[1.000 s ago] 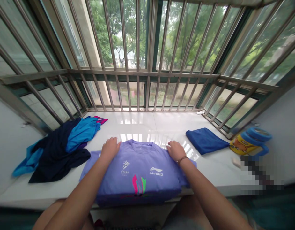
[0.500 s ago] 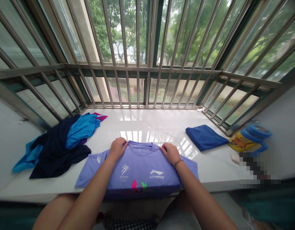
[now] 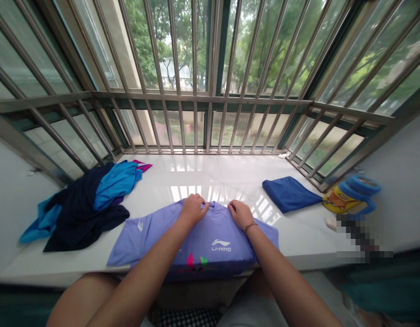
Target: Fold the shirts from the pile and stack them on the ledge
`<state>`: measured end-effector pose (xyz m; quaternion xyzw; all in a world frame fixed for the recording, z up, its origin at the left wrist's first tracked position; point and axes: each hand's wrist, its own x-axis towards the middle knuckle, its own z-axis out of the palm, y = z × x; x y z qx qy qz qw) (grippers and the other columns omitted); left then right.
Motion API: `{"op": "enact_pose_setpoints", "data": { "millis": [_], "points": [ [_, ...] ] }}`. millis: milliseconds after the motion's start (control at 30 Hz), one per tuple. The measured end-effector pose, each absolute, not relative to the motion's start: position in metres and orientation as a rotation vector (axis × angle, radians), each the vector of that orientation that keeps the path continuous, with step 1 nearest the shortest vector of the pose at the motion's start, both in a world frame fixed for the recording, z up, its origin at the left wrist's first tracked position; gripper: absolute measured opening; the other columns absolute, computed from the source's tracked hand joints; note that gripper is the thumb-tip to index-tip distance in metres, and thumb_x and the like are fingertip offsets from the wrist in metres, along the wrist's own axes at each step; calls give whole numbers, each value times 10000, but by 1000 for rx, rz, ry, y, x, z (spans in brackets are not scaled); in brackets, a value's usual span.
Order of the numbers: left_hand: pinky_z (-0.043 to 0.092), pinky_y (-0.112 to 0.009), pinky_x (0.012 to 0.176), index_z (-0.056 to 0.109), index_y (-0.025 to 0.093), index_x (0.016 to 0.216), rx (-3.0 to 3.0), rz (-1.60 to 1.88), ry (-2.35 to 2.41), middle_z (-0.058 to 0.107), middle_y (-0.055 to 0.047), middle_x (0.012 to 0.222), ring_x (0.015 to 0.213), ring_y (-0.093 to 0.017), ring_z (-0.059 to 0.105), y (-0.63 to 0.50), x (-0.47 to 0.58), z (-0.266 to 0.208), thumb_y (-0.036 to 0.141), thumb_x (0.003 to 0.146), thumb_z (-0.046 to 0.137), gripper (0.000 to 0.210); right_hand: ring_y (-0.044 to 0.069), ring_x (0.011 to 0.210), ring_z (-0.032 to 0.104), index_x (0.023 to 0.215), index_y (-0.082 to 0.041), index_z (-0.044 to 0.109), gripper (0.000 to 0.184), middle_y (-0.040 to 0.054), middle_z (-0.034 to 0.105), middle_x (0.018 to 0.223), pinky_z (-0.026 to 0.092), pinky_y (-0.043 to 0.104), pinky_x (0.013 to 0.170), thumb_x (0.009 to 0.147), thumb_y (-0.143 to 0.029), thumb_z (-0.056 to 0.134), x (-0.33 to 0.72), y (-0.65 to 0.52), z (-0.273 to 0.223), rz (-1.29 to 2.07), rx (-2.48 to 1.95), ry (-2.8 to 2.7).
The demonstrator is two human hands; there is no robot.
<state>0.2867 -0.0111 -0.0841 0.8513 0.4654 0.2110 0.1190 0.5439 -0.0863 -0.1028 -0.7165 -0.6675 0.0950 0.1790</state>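
Note:
A lavender T-shirt [image 3: 199, 236] lies front side up, its collar pointing away from me and its lower part hanging over the near edge of the white sill. It carries a white LI-NING logo and a pink and green print. At the left side of the collar, my left hand [image 3: 193, 210] has its fingers curled over the cloth, hiding part of the neckline. With thumb and fingers closed, my right hand [image 3: 241, 214] pinches the shoulder just right of the collar. My left forearm covers the shirt's left chest.
On the white sill [image 3: 196, 170], a heap of dark navy and bright blue clothes [image 3: 80, 204] lies left. To the right are a folded blue cloth [image 3: 289, 194] and a blue and yellow jug with a handle [image 3: 351, 195]. Metal window bars [image 3: 210, 97] enclose the far side.
My left hand has moved right from the shirt's left shoulder onto the collar, and the neckline there is now partly covered. My right hand has stayed almost in place at the right shoulder.

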Motion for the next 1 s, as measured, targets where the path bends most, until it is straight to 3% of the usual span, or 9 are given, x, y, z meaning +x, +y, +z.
{"op": "enact_pose_setpoints", "data": {
  "millis": [100, 267, 567, 767, 1000],
  "points": [
    [471, -400, 861, 771, 199, 793, 2338, 581, 1356, 741, -138, 932, 977, -293, 666, -12, 333, -92, 564, 957, 701, 407, 209, 990, 667, 1018, -223, 696, 218, 54, 759, 1023, 400, 298, 851, 1091, -321, 515, 544, -87, -103, 259, -2031, -1889],
    [458, -350, 870, 765, 226, 904, 2251, 654, 1316, 765, -56, 916, 954, -231, 675, -6, 348, -110, 385, 996, 675, 205, 198, 1004, 665, 1011, -222, 693, 251, 49, 759, 1037, 391, 283, 862, 1110, -312, 480, 545, -87, -103, 242, -2042, -1882],
    [460, -363, 930, 749, 236, 989, 2232, 717, 1348, 779, -63, 1008, 1024, -240, 678, -4, 343, -117, 287, 970, 703, 71, 214, 1013, 644, 1011, -215, 704, 259, 74, 756, 1056, 397, 290, 884, 1107, -302, 479, 556, -83, -106, 220, -2092, -1814],
    [460, -405, 1007, 796, 262, 1036, 2301, 696, 1266, 804, -66, 1105, 1149, -263, 655, -8, 343, -115, 211, 952, 671, 159, 241, 1009, 628, 1053, -205, 721, 193, 98, 746, 1062, 398, 322, 853, 1067, -297, 553, 571, -81, -105, 165, -2192, -1689],
    [492, -404, 1047, 838, 286, 960, 2165, 858, 1151, 828, -28, 1023, 1089, -238, 685, -4, 339, -118, 102, 883, 664, 265, 220, 1044, 623, 993, -253, 763, 227, 47, 742, 1055, 385, 316, 871, 1053, -436, 644, 572, -88, -102, 229, -2094, -1800]
  ]
}}
